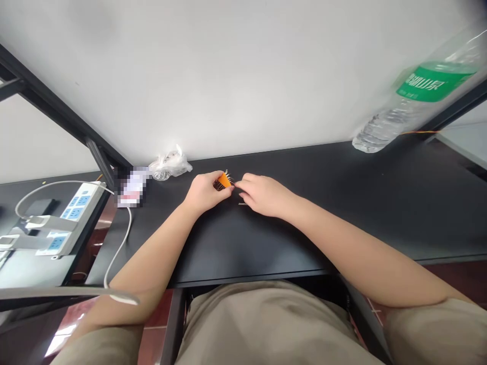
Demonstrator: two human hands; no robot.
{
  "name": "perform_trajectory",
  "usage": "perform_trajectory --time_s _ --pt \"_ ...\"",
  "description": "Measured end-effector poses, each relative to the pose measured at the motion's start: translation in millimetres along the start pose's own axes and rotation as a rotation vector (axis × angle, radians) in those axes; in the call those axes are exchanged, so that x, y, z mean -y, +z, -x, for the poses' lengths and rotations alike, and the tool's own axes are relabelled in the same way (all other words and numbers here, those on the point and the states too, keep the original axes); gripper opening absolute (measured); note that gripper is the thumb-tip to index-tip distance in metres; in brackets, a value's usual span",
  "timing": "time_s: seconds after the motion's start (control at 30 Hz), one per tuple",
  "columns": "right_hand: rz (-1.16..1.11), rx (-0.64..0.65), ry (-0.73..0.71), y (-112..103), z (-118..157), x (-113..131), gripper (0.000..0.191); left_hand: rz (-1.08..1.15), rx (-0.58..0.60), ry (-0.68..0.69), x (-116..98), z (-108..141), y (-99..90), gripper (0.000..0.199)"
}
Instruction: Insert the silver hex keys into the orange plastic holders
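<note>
Snugly, the left hand [204,193] clasps an orange object [224,180].

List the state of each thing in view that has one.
Left hand: closed on orange piece
Right hand: fingers bent, grip unclear
orange piece: held
Plastic bag: crumpled
Bottle: standing, cap out of view
Power strip: white plugs inserted, power unclear

The bottle [391,119] has a green label [433,83] with white characters too unclear to read.
</note>
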State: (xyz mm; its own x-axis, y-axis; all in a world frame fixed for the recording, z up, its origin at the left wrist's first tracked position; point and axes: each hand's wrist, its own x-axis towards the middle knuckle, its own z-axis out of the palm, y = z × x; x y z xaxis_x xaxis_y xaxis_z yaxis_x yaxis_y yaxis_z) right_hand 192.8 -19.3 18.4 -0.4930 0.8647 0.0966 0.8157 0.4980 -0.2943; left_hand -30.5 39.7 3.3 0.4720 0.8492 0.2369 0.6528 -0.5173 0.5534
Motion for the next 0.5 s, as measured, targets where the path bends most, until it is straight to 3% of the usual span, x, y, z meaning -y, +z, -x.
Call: perform_trajectory --time_s 0.1,0.23,0.5 --pt "-0.134 0.091 0.012 -9 -1 -13 0.014 -0.065 0.030 0.035 3 2 0.8 0.025" --pt "-0.222 0.233 0.018 -11 -3 -29 0.011 -0.113 0.060 0.067 7 2 3.1 0.025" --pt "-0.295 0.282 0.050 -4 -4 -35 0.012 -0.139 0.088 0.085 6 3 3.2 0.025"
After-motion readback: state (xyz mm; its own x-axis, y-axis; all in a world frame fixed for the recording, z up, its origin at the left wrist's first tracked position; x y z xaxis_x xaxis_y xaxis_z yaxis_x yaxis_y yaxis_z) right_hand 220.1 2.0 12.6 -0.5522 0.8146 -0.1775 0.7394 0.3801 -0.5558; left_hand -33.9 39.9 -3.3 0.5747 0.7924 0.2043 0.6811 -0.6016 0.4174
